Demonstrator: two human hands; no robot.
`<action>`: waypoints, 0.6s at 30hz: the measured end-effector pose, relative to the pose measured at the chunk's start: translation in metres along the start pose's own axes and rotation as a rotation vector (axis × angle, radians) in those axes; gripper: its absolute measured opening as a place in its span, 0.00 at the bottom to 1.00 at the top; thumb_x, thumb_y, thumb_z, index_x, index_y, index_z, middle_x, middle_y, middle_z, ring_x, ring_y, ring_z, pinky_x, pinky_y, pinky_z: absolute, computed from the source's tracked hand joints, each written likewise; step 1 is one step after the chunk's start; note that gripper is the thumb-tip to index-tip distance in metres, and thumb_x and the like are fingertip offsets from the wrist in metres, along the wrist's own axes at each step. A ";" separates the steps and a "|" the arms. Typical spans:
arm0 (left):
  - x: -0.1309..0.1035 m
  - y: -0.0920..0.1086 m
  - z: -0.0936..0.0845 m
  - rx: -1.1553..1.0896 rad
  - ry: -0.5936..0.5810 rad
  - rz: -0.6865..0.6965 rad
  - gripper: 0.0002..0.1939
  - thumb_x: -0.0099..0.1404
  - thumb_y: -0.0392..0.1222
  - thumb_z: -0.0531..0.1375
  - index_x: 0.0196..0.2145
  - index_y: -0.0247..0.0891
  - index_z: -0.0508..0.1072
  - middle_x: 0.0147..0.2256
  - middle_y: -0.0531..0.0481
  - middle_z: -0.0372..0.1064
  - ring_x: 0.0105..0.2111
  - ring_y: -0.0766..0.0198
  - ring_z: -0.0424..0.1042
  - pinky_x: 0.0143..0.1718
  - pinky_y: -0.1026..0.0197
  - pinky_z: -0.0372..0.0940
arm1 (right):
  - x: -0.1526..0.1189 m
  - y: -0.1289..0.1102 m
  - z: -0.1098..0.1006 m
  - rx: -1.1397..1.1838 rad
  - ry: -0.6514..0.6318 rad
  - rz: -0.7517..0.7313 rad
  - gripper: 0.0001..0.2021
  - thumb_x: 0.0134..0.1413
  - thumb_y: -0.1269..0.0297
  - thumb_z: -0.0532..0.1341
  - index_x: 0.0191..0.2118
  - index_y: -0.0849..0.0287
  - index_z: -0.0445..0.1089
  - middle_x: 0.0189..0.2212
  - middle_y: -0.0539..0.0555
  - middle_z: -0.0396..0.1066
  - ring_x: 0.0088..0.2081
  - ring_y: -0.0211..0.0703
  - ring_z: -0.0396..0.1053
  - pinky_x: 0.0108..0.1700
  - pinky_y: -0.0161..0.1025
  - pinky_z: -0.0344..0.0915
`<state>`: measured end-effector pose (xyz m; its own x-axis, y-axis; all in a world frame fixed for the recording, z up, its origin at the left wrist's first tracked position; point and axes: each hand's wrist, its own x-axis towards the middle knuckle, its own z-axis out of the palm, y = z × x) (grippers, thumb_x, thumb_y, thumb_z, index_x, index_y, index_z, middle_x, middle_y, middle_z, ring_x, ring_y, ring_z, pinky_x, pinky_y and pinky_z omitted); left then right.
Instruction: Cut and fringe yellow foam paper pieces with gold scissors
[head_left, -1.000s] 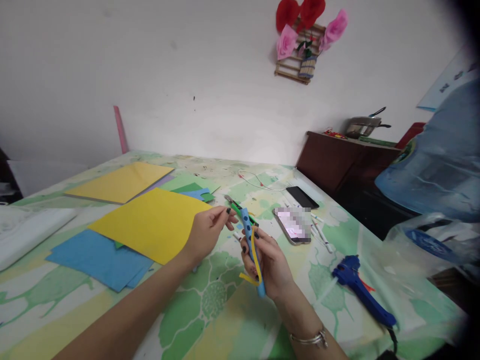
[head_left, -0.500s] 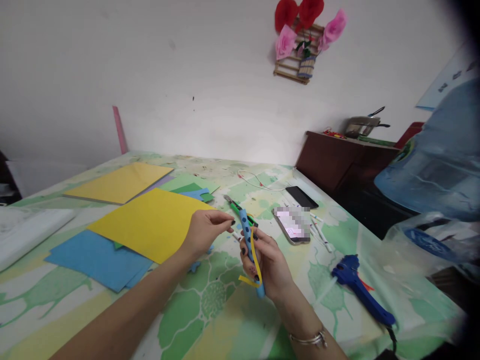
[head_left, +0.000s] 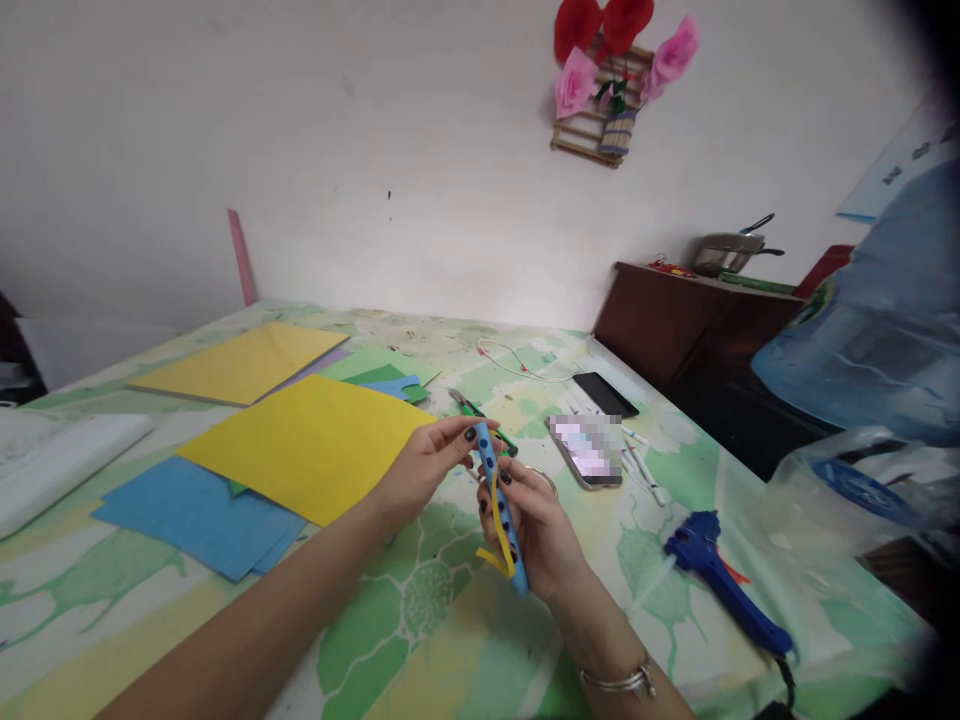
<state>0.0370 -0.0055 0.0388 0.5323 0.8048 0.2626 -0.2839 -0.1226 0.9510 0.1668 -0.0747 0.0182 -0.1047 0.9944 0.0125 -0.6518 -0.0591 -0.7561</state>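
A light blue paper tube (head_left: 507, 520) with dark spots stands slanted above the table, wrapped by the fingers of my right hand (head_left: 536, 515). Along its front hangs a narrow yellow strip (head_left: 495, 560), its lower end bent out to the left. My left hand (head_left: 431, 455) has closed its thumb and fingers at the tube's upper end. Whether they also pinch the strip's top is hidden. Behind the hands lies a green cutter (head_left: 466, 403), partly covered.
Yellow paper (head_left: 300, 450) and blue sheets (head_left: 195, 515) lie left. To the right are a lit phone (head_left: 581, 450), a dark phone (head_left: 606, 393), pens (head_left: 641, 470) and a blue glue gun (head_left: 724, 585). A large water bottle (head_left: 862, 330) stands at the far right.
My left hand has moved right and slightly up, onto the top of the blue tube. The tube is tilted a little more to the left in my right hand.
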 end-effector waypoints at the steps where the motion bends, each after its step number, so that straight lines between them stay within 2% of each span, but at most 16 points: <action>1: 0.000 0.000 0.000 -0.014 -0.003 0.006 0.14 0.61 0.45 0.57 0.43 0.37 0.73 0.34 0.44 0.74 0.34 0.62 0.70 0.35 0.62 0.60 | 0.000 0.000 0.000 -0.005 0.001 0.001 0.09 0.47 0.67 0.62 0.35 0.59 0.64 0.22 0.49 0.69 0.15 0.30 0.60 0.15 0.26 0.52; 5: 0.000 0.002 -0.002 -0.108 -0.014 0.009 0.12 0.60 0.43 0.58 0.41 0.36 0.74 0.32 0.45 0.72 0.29 0.64 0.67 0.31 0.63 0.59 | 0.001 0.001 0.000 -0.028 -0.017 0.034 0.09 0.50 0.62 0.60 0.36 0.60 0.66 0.23 0.50 0.70 0.15 0.31 0.61 0.14 0.26 0.53; 8: 0.001 0.005 -0.004 -0.211 -0.007 -0.010 0.13 0.60 0.44 0.59 0.40 0.36 0.73 0.33 0.44 0.72 0.29 0.63 0.68 0.30 0.62 0.60 | 0.002 0.001 -0.002 -0.053 -0.035 0.129 0.15 0.53 0.55 0.56 0.34 0.64 0.69 0.25 0.54 0.71 0.17 0.32 0.64 0.16 0.27 0.56; 13: 0.002 0.009 -0.009 -0.277 0.043 -0.006 0.09 0.60 0.43 0.59 0.37 0.37 0.74 0.31 0.46 0.73 0.32 0.63 0.70 0.36 0.62 0.60 | 0.003 0.001 -0.008 -0.156 -0.082 0.285 0.12 0.50 0.62 0.59 0.35 0.68 0.72 0.28 0.58 0.74 0.17 0.33 0.67 0.17 0.27 0.60; 18: 0.002 0.009 -0.009 -0.298 0.024 -0.018 0.08 0.60 0.42 0.60 0.35 0.37 0.74 0.29 0.47 0.73 0.33 0.63 0.71 0.36 0.62 0.60 | 0.001 0.006 -0.007 -0.234 -0.151 0.383 0.11 0.48 0.66 0.61 0.38 0.66 0.71 0.32 0.59 0.75 0.17 0.33 0.68 0.16 0.27 0.61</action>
<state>0.0280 0.0006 0.0467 0.5217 0.8191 0.2386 -0.4978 0.0652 0.8648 0.1680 -0.0735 0.0094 -0.4234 0.8803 -0.2141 -0.3600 -0.3803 -0.8519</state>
